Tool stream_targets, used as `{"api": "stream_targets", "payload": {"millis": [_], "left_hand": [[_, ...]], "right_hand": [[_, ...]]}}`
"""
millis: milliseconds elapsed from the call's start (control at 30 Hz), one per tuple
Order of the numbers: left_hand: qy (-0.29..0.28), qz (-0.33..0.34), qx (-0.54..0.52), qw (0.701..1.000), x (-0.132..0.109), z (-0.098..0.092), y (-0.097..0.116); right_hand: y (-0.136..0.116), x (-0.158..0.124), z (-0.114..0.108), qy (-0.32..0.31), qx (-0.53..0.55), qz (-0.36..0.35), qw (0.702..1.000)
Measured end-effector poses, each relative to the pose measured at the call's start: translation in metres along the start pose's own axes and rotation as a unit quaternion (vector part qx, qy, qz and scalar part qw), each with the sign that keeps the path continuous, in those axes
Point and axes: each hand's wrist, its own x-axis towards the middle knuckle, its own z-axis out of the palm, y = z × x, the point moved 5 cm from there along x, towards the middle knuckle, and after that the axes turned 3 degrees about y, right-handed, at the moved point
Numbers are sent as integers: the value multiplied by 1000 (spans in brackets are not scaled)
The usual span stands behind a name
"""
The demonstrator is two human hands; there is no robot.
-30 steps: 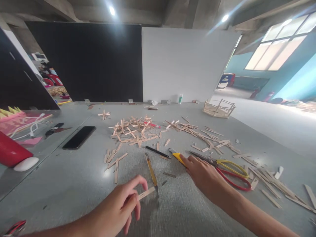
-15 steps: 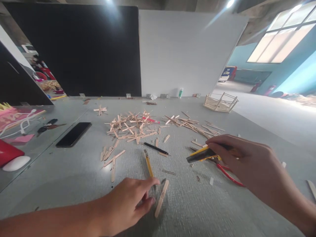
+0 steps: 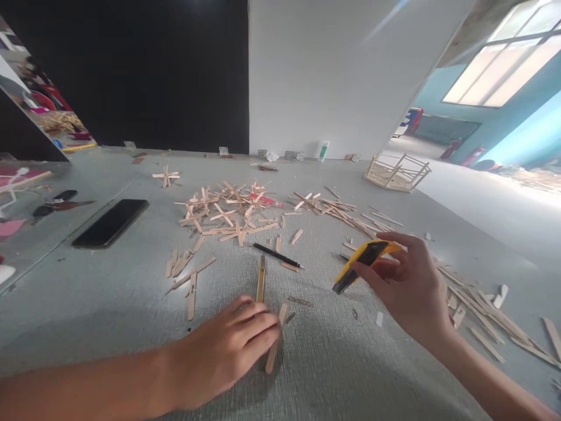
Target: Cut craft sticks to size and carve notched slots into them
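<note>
My left hand (image 3: pixel 230 345) lies flat on the grey table, fingers stretched out and pressing on a wooden craft stick (image 3: pixel 274 345) that pokes out under the fingertips. My right hand (image 3: pixel 409 286) is raised a little above the table at the right, fingers wrapped round a yellow and black utility knife (image 3: pixel 362 262) whose dark tip points down and left toward the stick. A flat yellowish stick (image 3: pixel 261 278) lies just beyond my left fingers.
A heap of craft sticks (image 3: pixel 228 213) and a black pen (image 3: pixel 276 255) lie further back, more sticks (image 3: pixel 491 318) to the right. A black phone (image 3: pixel 111 222) lies left. A stick-built frame (image 3: pixel 397 172) stands far right by the white board.
My right hand picked the knife up off the table and brought it left and nearer. My left hand laid the stick down and flattened over it. The head tilted down.
</note>
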Motion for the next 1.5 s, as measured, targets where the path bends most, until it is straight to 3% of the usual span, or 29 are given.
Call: {"api": "stream_targets", "payload": {"millis": [167,300,433,700,900,1100,1167,1367,1500], "left_hand": [[66,-55,-36,996,-5,-4,-12],[27,-59,-40,997,-3,-8,-14],[-2,-42,-34,999,0,-11,-12],[26,-105,-59,992,-1,-6,-24],[23,-117,-62,991,-1,-11,-24],[22,-210,-187,959,-6,-14,-29],[29,-228,-179,957,-9,-17,-35],[-8,-133,-67,989,-5,-24,-38],[-44,-129,-38,990,-2,-17,-31]], "right_hand": [[13,1,11,-77,6,30,997],[11,-9,22,-151,-32,-45,987],[14,-19,27,-181,-75,-66,978],[1,-27,31,-196,-68,-127,970],[3,-28,35,-216,-83,-107,967],[14,-26,35,-202,-101,-96,969],[15,-25,35,-201,-102,-96,970],[11,-25,35,-198,-97,-98,970],[12,-26,35,-198,-104,-82,971]]}}
